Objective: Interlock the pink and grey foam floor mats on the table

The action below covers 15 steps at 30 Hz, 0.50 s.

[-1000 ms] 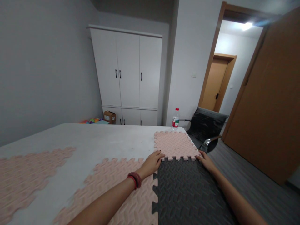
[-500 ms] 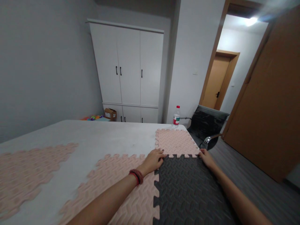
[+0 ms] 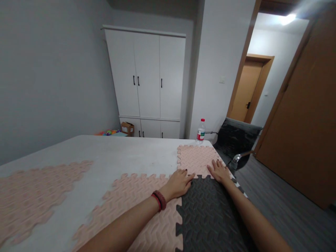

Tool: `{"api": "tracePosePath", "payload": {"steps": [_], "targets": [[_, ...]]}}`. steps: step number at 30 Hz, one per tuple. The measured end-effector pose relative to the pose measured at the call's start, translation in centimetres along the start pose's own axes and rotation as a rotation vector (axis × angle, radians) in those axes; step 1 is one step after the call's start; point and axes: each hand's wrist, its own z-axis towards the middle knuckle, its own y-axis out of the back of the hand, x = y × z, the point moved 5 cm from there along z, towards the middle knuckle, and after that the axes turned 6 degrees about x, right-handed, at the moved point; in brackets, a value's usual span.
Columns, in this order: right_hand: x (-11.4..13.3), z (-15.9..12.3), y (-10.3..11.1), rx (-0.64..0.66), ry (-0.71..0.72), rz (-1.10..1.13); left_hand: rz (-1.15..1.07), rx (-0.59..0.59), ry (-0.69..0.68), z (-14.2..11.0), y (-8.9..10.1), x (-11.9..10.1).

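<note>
My left hand [image 3: 179, 182], with a red and dark bracelet at the wrist, lies flat with fingers stretched on the seam where the dark grey foam mat tile [image 3: 210, 210] meets the pink tile [image 3: 136, 203] beside it. My right hand [image 3: 219, 171] presses flat, fingers spread, on the joint between the grey tile and the far pink tile [image 3: 197, 157]. Neither hand holds anything. All three tiles lie interlocked on the white table [image 3: 105, 154].
Another pink mat piece [image 3: 34, 189] lies at the table's left. A water bottle [image 3: 201, 131] stands at the far right corner. A black office chair [image 3: 237, 141] sits beyond the table, with a white wardrobe [image 3: 147, 80] and an open wooden door [image 3: 307, 115] behind.
My right hand moved left from the grey tile's right edge onto the seam with the far pink tile. My left hand shifted slightly right along the seam. The view shifted a little.
</note>
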Motion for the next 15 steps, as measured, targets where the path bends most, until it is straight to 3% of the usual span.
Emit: {"api": "tracePosePath", "payload": {"steps": [7,13,15], "targets": [[0.8,-0.8,0.6,0.112,0.070,-0.074,0.068,0.027,0.104,0.1,-1.0,-1.3],[1.4,-2.0,-0.4,0.156,0.007,-0.071,0.145,0.030,0.351,1.3,-2.9,-4.3],[1.3,-2.1,-0.7,0.168,0.023,-0.076,0.164,0.033,0.373,1.5,-3.4,-5.2]]}}
